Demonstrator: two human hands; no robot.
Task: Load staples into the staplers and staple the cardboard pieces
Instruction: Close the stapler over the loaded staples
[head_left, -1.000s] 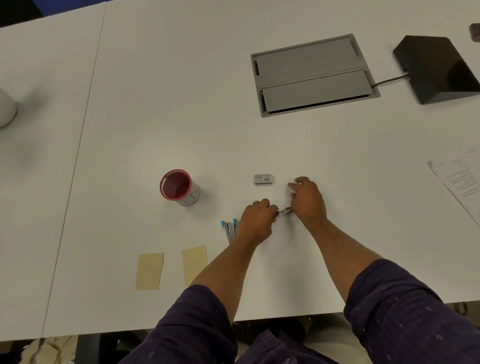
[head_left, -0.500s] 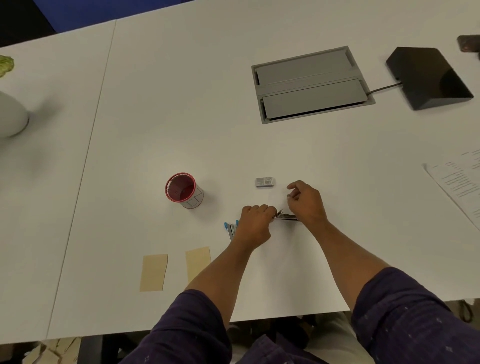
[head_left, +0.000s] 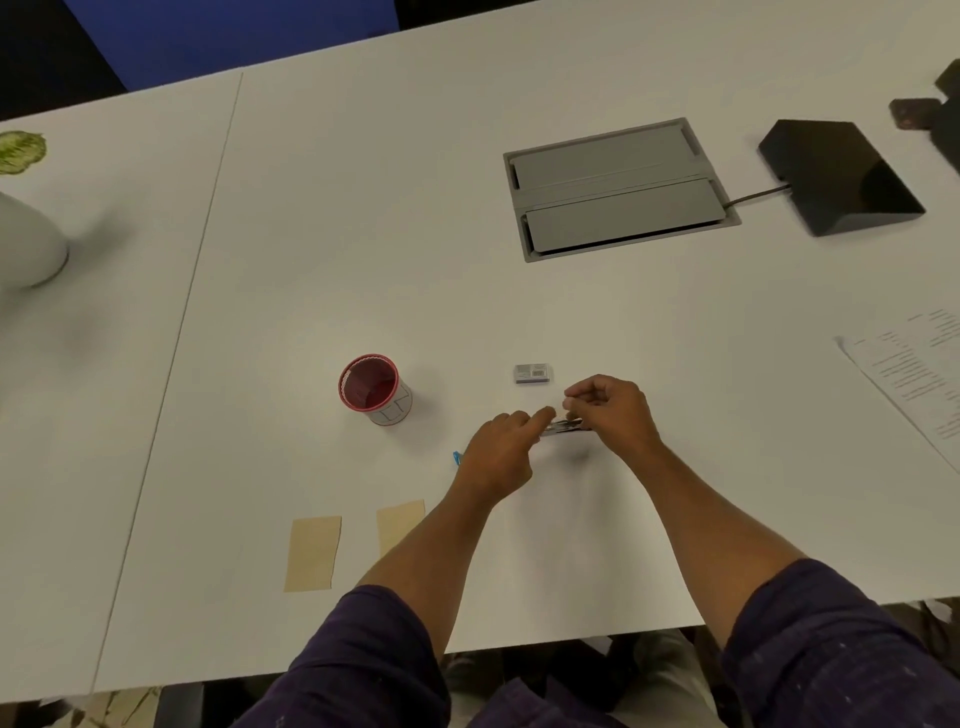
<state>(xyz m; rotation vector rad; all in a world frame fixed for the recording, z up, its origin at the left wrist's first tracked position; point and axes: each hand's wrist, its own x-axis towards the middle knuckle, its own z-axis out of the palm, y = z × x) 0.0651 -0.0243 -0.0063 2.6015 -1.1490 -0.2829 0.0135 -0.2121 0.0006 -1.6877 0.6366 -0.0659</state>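
Note:
A small metal stapler lies between both hands near the table's middle. My left hand grips its left end with curled fingers. My right hand holds its right end from above, thumb and forefinger pinched together over it; what they pinch is too small to tell. A small grey staple box lies just beyond the hands. Two tan cardboard pieces lie flat at the near left. A blue tip of another stapler peeks out under my left wrist.
A red-rimmed mesh cup stands left of the hands. A grey cable hatch sits in the table farther back, a black device with a cord to its right. Printed paper lies at the right edge. A white vase stands far left.
My right hand's fingers have lifted and curled into a pinch above the stapler. My left hand has shifted slightly along its left end. The camera view has tilted upward.

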